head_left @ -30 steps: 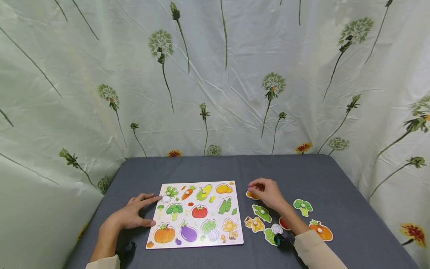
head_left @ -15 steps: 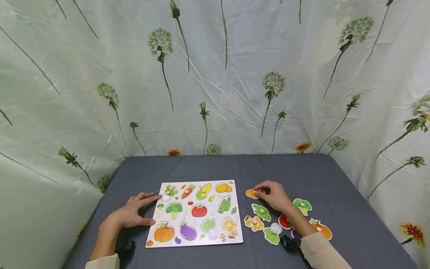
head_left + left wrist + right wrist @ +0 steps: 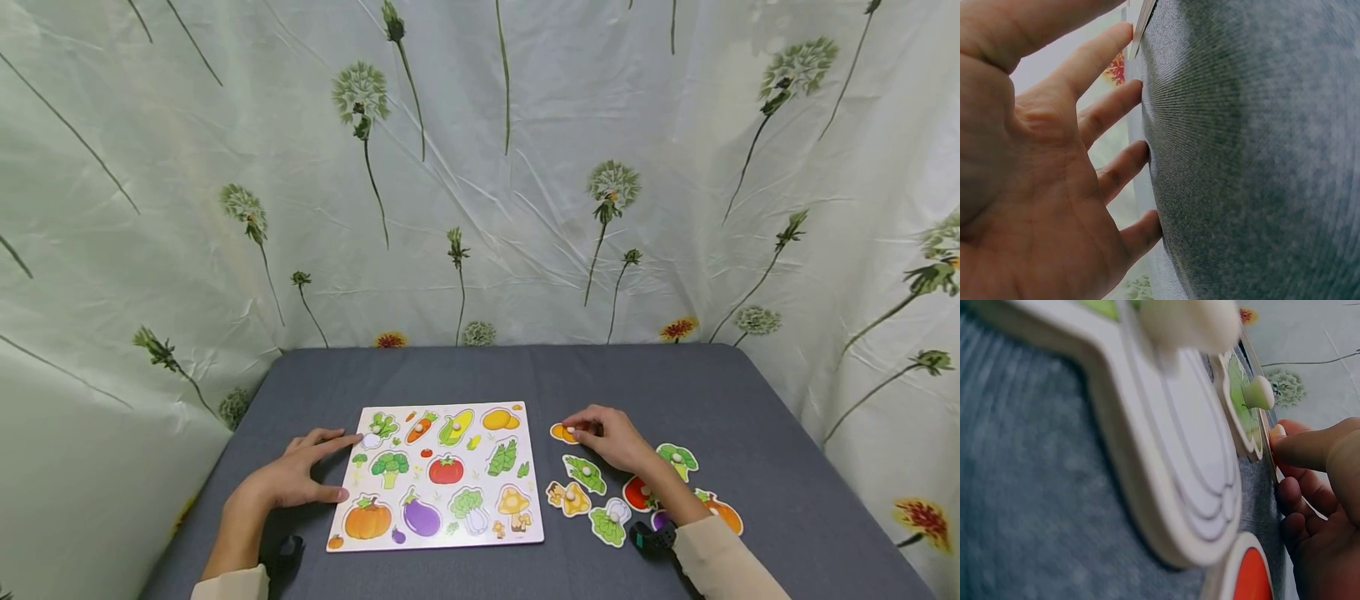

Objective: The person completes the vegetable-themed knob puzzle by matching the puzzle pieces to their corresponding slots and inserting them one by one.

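The white wooden vegetable puzzle board (image 3: 480, 479) lies flat on the table. At its left edge my left hand (image 3: 288, 475) is spread, with index fingertip and thumb at the board; in the left wrist view its other fingertips (image 3: 1141, 153) rest on the dark cloth. My right hand (image 3: 611, 437) pinches the pale knob of an orange-yellow puzzle piece (image 3: 558, 432), right of the board's top corner. The right wrist view has this knob (image 3: 1279, 431) between thumb and index finger. The piece lies low at the table, partly hidden by the fingers.
Near the right hand lie loose knobbed pieces: green leafy piece (image 3: 584, 474), mushroom (image 3: 573, 500), cabbage (image 3: 607, 525), tomato (image 3: 636, 493), broccoli (image 3: 678, 458), pumpkin (image 3: 723, 512) and a mostly covered purple piece (image 3: 660, 520). Carrot (image 3: 420, 429) and corn (image 3: 454, 428) pieces sit in the board.
My right hand has shifted slightly right and down, its thumb and index finger coming onto the orange-yellow piece's knob. The tomato and purple pieces show more. The left hand stays in place.
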The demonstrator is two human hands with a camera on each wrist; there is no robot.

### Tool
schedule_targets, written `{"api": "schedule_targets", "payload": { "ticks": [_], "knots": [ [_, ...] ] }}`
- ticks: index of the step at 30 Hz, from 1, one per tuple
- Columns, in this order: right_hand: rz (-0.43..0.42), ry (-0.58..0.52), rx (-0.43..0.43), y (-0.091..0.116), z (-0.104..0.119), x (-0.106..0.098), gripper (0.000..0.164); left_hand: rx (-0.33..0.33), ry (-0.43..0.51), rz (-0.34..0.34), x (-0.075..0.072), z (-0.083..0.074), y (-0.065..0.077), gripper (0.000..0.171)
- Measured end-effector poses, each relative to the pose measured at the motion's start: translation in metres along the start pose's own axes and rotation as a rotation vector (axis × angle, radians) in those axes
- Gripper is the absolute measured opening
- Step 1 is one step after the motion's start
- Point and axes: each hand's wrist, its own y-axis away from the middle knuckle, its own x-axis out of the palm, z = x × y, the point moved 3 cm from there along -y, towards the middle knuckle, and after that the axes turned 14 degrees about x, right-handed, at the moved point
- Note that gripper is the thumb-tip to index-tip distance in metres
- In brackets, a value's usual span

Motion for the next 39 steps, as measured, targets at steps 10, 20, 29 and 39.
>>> {"api": "schedule_targets", "payload": {
  "ticks": [10,20,29,39],
  "knots": [
    [0.000,0.003,-0.002,-0.002,0.001,0.001,0.016,-0.006,0.000,0.003,0.000,0.000,0.000,0.090],
    [-0.104,-0.056,0.075,-0.003,0.003,0.003,0.011,-0.028,-0.003,0.007,0.001,0.001,-0.001,0.091],
    [-0.221,-0.066,0.139,-0.003,0.005,-0.003,0.018,-0.020,0.004,0.007,0.001,0.001,0.000,0.091],
    [-0.260,-0.108,0.113,-0.005,0.021,-0.004,0.018,-0.007,0.008,0.004,0.000,0.001,0.000,0.091]
  ]
}}
